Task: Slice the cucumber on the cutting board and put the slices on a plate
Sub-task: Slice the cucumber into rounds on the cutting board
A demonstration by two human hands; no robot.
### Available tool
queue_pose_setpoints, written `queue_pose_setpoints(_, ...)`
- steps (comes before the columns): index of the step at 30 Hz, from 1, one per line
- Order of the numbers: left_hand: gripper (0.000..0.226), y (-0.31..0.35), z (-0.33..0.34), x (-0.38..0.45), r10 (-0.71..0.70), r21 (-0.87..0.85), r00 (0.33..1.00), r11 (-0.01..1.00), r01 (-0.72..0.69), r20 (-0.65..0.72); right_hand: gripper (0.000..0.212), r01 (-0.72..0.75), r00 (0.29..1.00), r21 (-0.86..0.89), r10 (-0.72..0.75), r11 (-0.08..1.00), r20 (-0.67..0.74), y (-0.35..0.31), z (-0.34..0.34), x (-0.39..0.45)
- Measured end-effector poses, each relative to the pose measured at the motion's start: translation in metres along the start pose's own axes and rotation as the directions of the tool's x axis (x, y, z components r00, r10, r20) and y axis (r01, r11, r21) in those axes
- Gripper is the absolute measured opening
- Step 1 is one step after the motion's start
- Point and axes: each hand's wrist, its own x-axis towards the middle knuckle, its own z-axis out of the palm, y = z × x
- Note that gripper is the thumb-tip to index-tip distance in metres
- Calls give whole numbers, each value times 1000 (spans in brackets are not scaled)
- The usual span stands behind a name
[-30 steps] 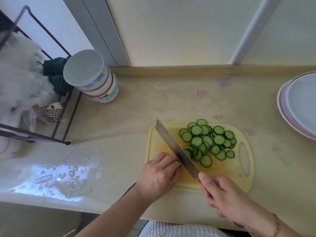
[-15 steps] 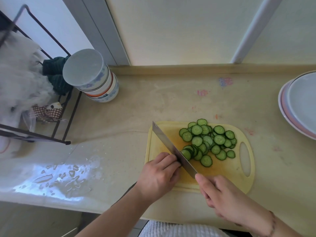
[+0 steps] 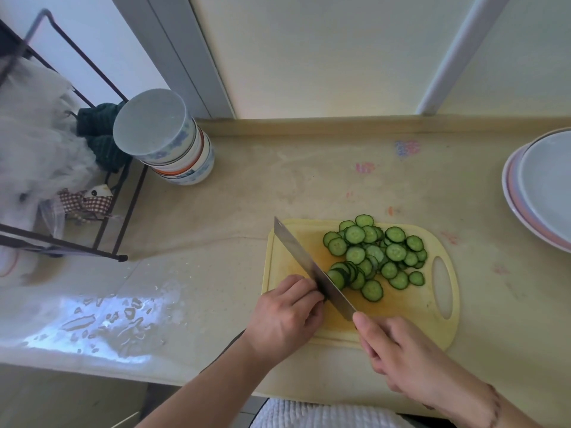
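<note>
The cucumber (image 3: 335, 278) is nearly used up: only a short stub shows, on the near left part of the cutting board (image 3: 398, 316), mostly hidden under the left hand (image 3: 285, 316) and behind the knife (image 3: 312, 267). The left hand's fingers (image 3: 304, 288) are curled together and pressed down on that stub, knuckles against the flat of the blade, which seems meant to steady the piece and guide the cut while keeping the tips tucked away from the edge. The right hand (image 3: 398, 356) has its fingers wrapped tight around the knife handle, which the hand itself covers, with the blade running diagonally away toward the board's far left corner. To the right of the blade the slices (image 3: 375, 251) lie in a loose overlapping heap across the middle and far part of the board, the freshest ones leaning against each other just beside the steel, where they drop as they are cut. None is on a plate yet; the stacked plates (image 3: 543, 189) wait at the right edge of the table (image 3: 309, 186), well apart from the board. At the far left of the table stands a stack of bowls (image 3: 167, 137) beside a dark wire rack (image 3: 102, 211), and water glistens along the near left edge. Judging by the stub, the slicing is almost done and the transfer comes next.
</note>
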Motion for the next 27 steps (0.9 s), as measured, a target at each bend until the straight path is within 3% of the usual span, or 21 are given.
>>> queue_pose_setpoints(10, 10, 0, 0, 1, 8, 1, 1000, 1000, -8, 1, 54, -18, 1000, -29, 18, 999, 4, 0, -1, 1)
queue_pose_setpoints(15, 12, -1, 1, 0, -7, -3, 1000, 1000, 7, 9, 60, -12, 1000, -123, 11, 992, -10, 2, 5, 16)
queue_pose_setpoints(21, 13, 1, -1, 1, -13, -9, 1000, 1000, 13, -4, 58, -36, 998, -94, 30, 995, -59, 3, 1, 14)
queue_pose_setpoints(27, 8, 0, -1, 1, -29, -10, 1000, 1000, 29, 8, 54, -28, 1000, 29, 27, 999, 13, 0, 1, -2)
